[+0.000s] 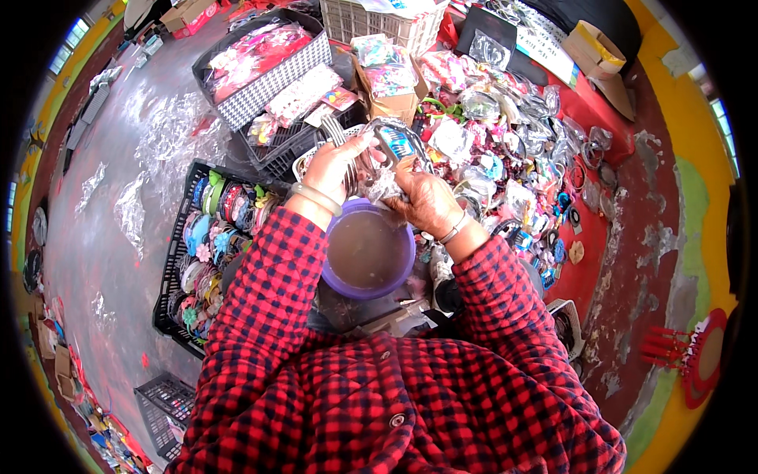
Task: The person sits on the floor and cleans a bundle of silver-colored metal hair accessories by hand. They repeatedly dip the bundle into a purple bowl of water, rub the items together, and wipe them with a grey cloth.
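My left hand is closed around several thin dark hoops that look like headbands, their ends sticking out above and below the fist. My right hand is closed on a crumpled greyish cloth, pressed close to the left hand. Beyond the fingers, a dark curved band shows with something blue inside its curve; whether a hand holds it I cannot tell. Directly below both hands sits a round purple basin of murky brownish water.
A black crate of colourful headbands stands to the left. Farther off are a patterned crate of packets, a cardboard box and a pale crate. Bagged hair accessories pile up on the right. Plastic film litters the floor.
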Demonstrator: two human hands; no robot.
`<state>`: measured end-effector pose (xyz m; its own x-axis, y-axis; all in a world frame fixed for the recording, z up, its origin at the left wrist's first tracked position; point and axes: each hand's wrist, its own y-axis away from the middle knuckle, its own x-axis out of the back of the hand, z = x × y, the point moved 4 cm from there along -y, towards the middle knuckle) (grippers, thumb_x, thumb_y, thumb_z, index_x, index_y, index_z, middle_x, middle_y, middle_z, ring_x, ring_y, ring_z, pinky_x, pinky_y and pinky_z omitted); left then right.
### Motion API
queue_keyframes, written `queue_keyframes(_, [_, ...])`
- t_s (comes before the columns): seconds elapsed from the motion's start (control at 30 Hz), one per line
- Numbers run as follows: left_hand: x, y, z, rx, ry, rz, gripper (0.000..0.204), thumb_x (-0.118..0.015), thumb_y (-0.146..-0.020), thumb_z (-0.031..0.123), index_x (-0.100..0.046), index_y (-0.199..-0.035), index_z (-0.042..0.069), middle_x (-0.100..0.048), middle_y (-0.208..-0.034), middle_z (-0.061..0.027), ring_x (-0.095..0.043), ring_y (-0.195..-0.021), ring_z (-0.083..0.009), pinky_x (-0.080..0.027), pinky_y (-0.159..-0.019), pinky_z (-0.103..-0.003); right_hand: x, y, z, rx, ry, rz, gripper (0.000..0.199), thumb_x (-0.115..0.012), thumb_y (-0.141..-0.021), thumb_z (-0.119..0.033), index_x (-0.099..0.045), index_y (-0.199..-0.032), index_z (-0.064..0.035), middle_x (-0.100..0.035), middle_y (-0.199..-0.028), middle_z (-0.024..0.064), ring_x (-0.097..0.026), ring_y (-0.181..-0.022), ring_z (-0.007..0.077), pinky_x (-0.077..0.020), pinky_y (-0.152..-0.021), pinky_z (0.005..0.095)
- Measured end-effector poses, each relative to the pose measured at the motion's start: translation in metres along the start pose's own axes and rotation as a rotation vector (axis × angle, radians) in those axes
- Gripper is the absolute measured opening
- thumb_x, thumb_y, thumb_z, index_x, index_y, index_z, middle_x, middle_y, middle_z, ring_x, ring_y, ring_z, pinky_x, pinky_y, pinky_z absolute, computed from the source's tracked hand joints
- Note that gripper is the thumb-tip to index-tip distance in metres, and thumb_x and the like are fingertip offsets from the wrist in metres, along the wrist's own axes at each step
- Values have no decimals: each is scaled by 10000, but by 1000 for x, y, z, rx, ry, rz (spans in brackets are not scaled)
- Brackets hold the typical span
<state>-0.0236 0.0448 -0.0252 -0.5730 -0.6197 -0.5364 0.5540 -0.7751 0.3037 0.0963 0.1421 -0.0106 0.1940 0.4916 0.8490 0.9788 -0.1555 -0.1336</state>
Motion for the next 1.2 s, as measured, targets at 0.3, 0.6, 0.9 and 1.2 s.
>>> queue_keyframes(0.3, [-9, 13, 20, -113, 107, -79, 168, -570, -852, 165, -572, -922, 12, -583, -679, -47, -571, -584, -119, -464, -528, -226, -7, -1, 0, 141, -71, 45, 259, -642, -729, -181, -512, -900, -36, -554, -746, 184, -549, -739, 385, -436, -641, 433])
queue_keyframes(0.6, [-5, 20, 30, -141, 83, -56, 202, -577, -848, 172, -572, -935, -11, -579, -705, -43, -574, -617, -125, -460, -560, -221, -9, 0, 6, 130, -93, 53, 213, -611, -707, -155, -494, -845, -43, -559, -705, 198, -547, -711, 397, -434, -613, 456])
queue_keyframes(0.9, [37, 14, 63, -431, 100, 109, 207, -595, -835, 149, -578, -946, -25, -582, -692, -59, -548, -579, -119, -436, -543, -207, -8, 0, 63, -449, -41, -147, 403, -563, -793, -375, -570, -987, -22, -622, -868, 218, -608, -834, 342, -466, -756, 403])
queue_keyframes(1.2, [2, 17, 38, -405, -514, -125, 166, -563, -843, 94, -592, -965, -14, -625, -762, -39, -559, -685, -74, -429, -619, -206, 35, 10, 56, -363, -1730, 304, 475, -524, -832, -496, -542, -1027, -63, -608, -815, 83, -595, -650, 215, -510, -540, 354])
